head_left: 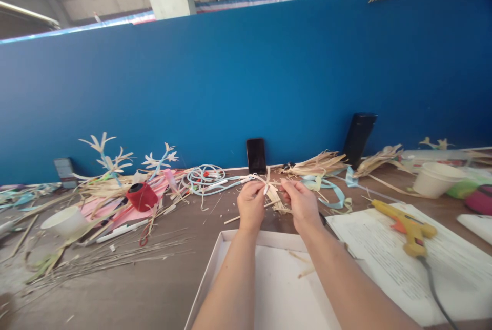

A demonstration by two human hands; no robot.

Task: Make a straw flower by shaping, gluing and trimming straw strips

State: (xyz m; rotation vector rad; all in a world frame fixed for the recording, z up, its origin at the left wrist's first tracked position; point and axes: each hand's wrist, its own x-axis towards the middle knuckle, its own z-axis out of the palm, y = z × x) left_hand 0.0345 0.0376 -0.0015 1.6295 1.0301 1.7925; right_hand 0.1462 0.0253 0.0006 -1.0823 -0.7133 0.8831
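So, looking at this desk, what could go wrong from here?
The thin pale strips between the left hand and right hand might split if pulled hard.

The glue gun lies directly on printed papers; if hot, which I can't tell, it could drip on or mark them.

The phone leans upright against the blue panel just beyond the hands, so a knock might topple it.

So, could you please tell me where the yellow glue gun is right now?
In the head view, the yellow glue gun lies on the printed paper, right of the right hand.
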